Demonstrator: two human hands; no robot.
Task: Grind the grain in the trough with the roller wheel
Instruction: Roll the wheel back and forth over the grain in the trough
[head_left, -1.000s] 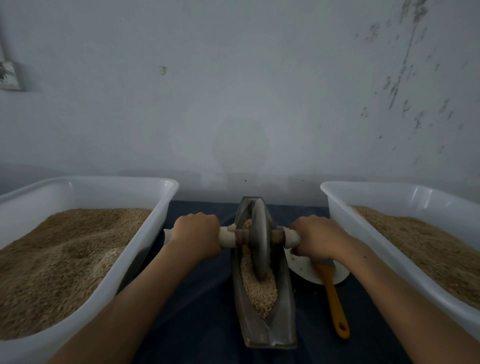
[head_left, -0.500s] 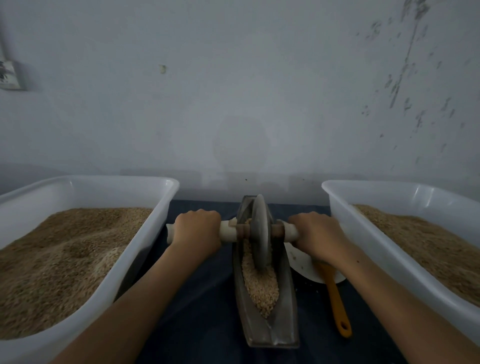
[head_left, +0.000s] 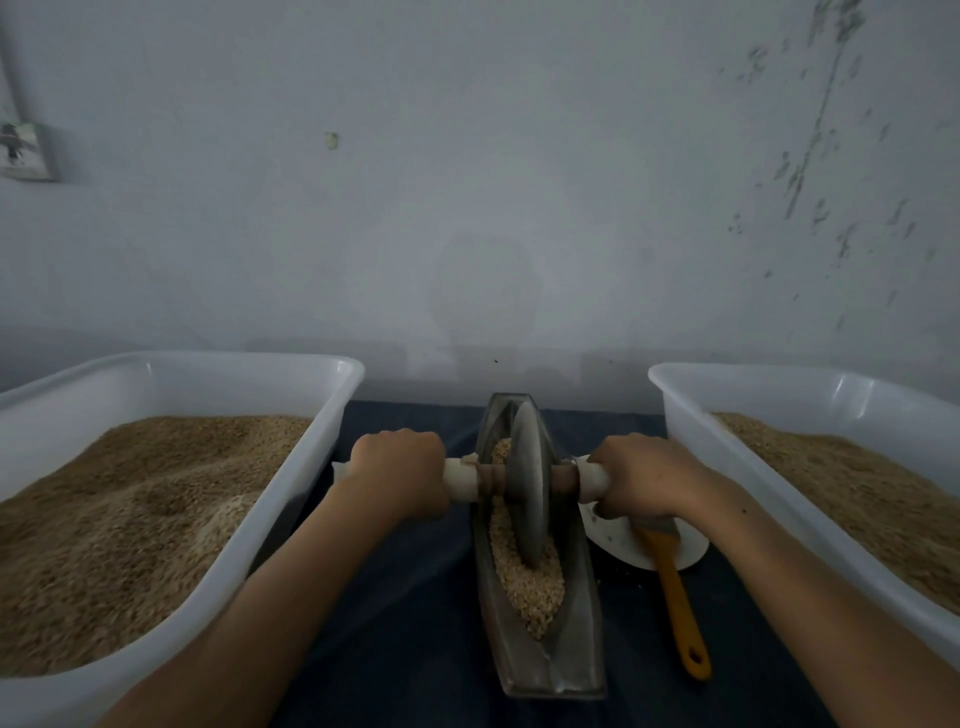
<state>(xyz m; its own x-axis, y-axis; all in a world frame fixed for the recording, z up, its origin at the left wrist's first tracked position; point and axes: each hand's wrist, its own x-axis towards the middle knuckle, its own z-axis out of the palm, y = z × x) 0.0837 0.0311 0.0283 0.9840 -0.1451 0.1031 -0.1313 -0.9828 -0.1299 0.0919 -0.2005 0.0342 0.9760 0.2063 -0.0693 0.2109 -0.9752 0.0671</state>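
Against grey wall – both hands, left hand (head_left: 397, 470) and right hand (head_left: 641, 475), grip roller wheel (head_left: 528, 483) axle over trough (head_left: 576, 634).

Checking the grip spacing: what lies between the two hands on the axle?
In the head view, the roller wheel stands between the left hand and the right hand, set in the trough over the grain.

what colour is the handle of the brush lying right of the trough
Orange; the brush handle shows best in the head view, beside the metal trough.
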